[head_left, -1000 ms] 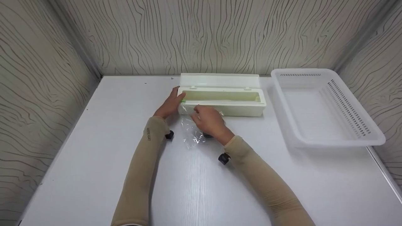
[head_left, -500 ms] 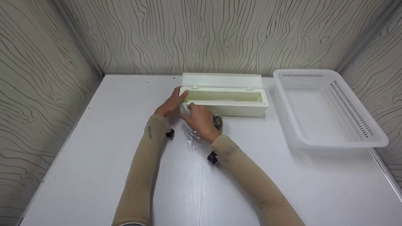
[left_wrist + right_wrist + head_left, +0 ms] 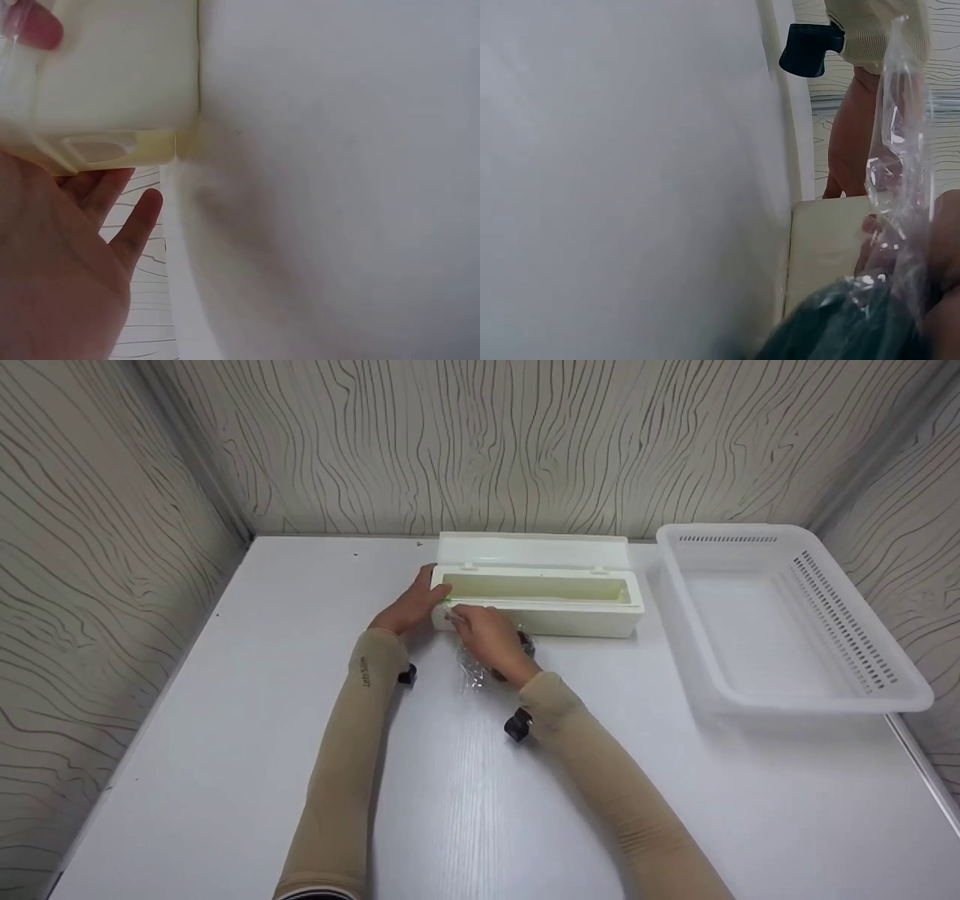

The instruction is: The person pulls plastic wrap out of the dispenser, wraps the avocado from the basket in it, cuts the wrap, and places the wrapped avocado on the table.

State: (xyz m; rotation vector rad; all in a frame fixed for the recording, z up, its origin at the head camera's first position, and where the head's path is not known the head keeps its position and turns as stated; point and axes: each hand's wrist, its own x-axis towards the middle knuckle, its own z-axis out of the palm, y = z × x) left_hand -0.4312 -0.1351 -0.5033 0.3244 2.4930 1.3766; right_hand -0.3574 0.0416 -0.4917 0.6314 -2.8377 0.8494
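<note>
A white cling film dispenser box [image 3: 574, 622] stands on the table with its lid raised. At its left end my left hand [image 3: 411, 604] holds it, thumb on the top rim and fingers round the back. Close to that thumb sits a small green piece [image 3: 448, 599] on the front rim. My right hand [image 3: 491, 639] pinches clear plastic film [image 3: 472, 669] at the box's front left corner. Beneath the right hand is a dark rounded thing [image 3: 847, 326] wrapped in the film, partly hidden; its kind is unclear. The bunched film [image 3: 896, 165] shows large in the right wrist view.
A white plastic basket [image 3: 712, 694] with slotted sides stands on the right of the table. The white tabletop [image 3: 247, 697] meets patterned walls at the back and sides. A black wrist mount [image 3: 517, 725] hangs beneath the right sleeve.
The right hand has moved left toward the box's front left corner, and the film has been drawn together into a tighter bunch. The left hand stays at the box's left end.
</note>
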